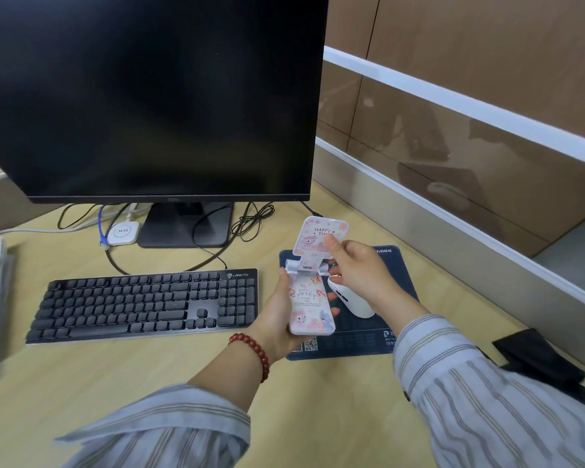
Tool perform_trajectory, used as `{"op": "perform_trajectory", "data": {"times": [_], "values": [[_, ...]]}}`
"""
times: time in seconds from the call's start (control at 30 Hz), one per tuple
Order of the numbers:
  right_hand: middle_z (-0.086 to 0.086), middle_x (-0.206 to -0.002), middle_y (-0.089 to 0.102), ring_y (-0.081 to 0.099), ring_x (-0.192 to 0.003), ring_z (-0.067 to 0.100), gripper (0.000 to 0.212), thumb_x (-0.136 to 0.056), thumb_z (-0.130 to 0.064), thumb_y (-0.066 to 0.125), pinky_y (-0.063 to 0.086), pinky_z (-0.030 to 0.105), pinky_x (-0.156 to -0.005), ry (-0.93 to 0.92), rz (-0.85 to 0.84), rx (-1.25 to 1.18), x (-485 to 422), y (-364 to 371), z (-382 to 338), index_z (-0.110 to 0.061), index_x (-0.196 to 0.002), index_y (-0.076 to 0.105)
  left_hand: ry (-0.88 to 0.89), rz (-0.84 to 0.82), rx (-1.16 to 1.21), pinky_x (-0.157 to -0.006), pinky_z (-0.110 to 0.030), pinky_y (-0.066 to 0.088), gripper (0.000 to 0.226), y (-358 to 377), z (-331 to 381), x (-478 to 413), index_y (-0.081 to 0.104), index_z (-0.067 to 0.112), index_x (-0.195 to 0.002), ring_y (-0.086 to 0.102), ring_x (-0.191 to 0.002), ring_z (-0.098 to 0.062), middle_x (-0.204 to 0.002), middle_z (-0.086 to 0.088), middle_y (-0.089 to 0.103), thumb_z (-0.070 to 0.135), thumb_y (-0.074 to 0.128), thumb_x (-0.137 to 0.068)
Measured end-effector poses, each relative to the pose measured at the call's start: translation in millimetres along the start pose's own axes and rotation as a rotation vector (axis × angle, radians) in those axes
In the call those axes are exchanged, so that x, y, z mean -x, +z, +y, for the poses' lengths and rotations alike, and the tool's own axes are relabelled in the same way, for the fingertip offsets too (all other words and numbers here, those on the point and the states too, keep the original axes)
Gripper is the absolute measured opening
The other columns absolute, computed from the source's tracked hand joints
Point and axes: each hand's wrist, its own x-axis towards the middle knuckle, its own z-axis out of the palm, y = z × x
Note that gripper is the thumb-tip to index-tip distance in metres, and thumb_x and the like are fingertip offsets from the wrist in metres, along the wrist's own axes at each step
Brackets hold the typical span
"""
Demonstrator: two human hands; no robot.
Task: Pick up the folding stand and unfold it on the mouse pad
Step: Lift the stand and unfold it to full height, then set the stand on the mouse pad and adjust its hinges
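The left hand [277, 319] gripped the lower panel and the right hand [358, 265] pinched the "HAPPY TIME" upper panel of the half-open folding stand [313, 278], held above the mouse pad [362, 339] beside a LANGTU keyboard [142, 304].

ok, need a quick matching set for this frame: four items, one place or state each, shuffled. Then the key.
Items:
1. folding stand
2. mouse
3. keyboard
4. monitor

Places or states:
A. screen dark
B. lying on the mouse pad
C. held in both hands, left hand on the lower panel, right hand on the upper
D. on the desk, left of the mouse pad

Pairs: 1-C, 2-B, 3-D, 4-A
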Motion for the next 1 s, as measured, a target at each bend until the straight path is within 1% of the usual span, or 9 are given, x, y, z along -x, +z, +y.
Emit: {"op": "perform_trajectory", "data": {"times": [0.1,0.17,0.23,0.4,0.5,0.57,0.77,0.93,1.0], "values": [[-0.013,-0.084,0.067,0.061,-0.073,0.003,0.022,-0.091,-0.044,0.051,0.054,0.013,-0.061,-0.048,-0.039,-0.048,2.6,-1.5,2.9,-0.026,-0.088,0.063,0.105,0.132,-0.269,-0.086,-0.044,0.054,0.056,-0.4,-2.7,-6.0,0.061,0.011,-0.114,0.067,-0.100,-0.030,-0.114,-0.013,0.068,0.054,0.033,-0.093],[-0.013,-0.084,0.067,0.062,-0.075,0.003,0.014,-0.091,-0.042,0.052,0.052,0.013,-0.062,-0.065,-0.048,-0.055,3.3,-1.4,6.5,-0.032,-0.085,0.060,0.228,0.247,-0.472,-0.078,-0.038,0.055,0.039,-1.7,-3.7,-9.3,0.061,0.015,-0.097,0.068,-0.093,-0.027,-0.106,-0.010,0.069,0.044,0.034,-0.096],[-0.009,-0.085,0.066,0.064,-0.079,0.009,0.015,-0.091,-0.043,0.050,0.053,0.019,-0.065,-0.063,-0.044,-0.041,2.8,-1.1,12.3,-0.032,-0.089,0.060,0.294,0.266,-0.559,-0.080,-0.040,0.056,0.023,-4.3,-5.3,-11.1,0.055,0.025,-0.085,0.067,-0.094,-0.026,-0.104,-0.008,0.067,0.031,0.037,-0.098],[-0.010,-0.089,0.067,0.066,-0.081,0.006,0.024,-0.093,-0.042,0.048,0.059,0.023,-0.066,-0.049,-0.027,-0.079,1.9,-0.7,22.8,-0.024,-0.101,0.061,0.262,0.167,-0.619,-0.093,-0.049,0.053,0.025,-4.7,-12.2,-12.8,0.056,0.015,-0.111,0.067,-0.103,-0.028,-0.114,-0.011,0.068,0.028,0.040,-0.098],[-0.009,-0.090,0.068,0.066,-0.084,0.007,0.025,-0.093,-0.044,0.046,0.058,0.025,-0.070,-0.015,-0.026,-0.093,-0.5,0.2,27.1,-0.025,-0.097,0.062,0.228,0.137,-0.634,-0.091,-0.050,0.053,0.029,-6.2,-12.0,-18.7,0.056,0.011,-0.115,0.067,-0.103,-0.029,-0.114,-0.011,0.068,0.030,0.042,-0.097],[-0.008,-0.090,0.068,0.066,-0.080,0.008,0.026,-0.093,-0.045,0.044,0.055,0.020,-0.064,-0.001,-0.027,-0.083,-2.0,1.4,32.6,-0.028,-0.090,0.062,0.194,0.149,-0.658,-0.088,-0.050,0.055,0.030,-12.3,-11.4,-25.5,0.059,0.009,-0.113,0.068,-0.101,-0.029,-0.112,-0.011,0.070,0.030,0.049,-0.094],[-0.005,-0.095,0.066,0.064,-0.077,0.009,0.032,-0.094,-0.042,0.045,0.049,0.009,-0.052,0.026,-0.074,-0.010,-7.1,13.2,60.5,-0.017,-0.107,0.062,0.254,0.308,-0.814,-0.083,-0.044,0.058,0.017,-36.8,-20.9,-49.0,0.069,0.017,-0.091,0.071,-0.090,-0.024,-0.099,-0.007,0.075,0.031,0.062,-0.086],[-0.009,-0.087,0.064,0.059,-0.073,0.001,0.024,-0.095,-0.038,0.046,0.047,0.006,-0.050,0.057,-0.137,0.023,-17.0,21.5,82.3,-0.022,-0.103,0.062,0.261,0.339,-0.842,-0.064,-0.021,0.050,0.024,-54.6,-37.8,-68.3,0.068,0.013,-0.098,0.065,-0.078,-0.012,-0.092,0.001,0.071,0.032,0.060,-0.088],[-0.010,-0.083,0.063,0.059,-0.071,0.002,0.024,-0.095,-0.037,0.046,0.046,0.005,-0.049,0.064,-0.144,0.049,-22.0,23.4,90.5,-0.020,-0.102,0.063,0.260,0.364,-0.814,-0.068,-0.023,0.052,0.028,-59.3,-44.2,-77.7,0.069,0.012,-0.103,0.067,-0.085,-0.016,-0.097,0.000,0.073,0.033,0.061,-0.087]]}}
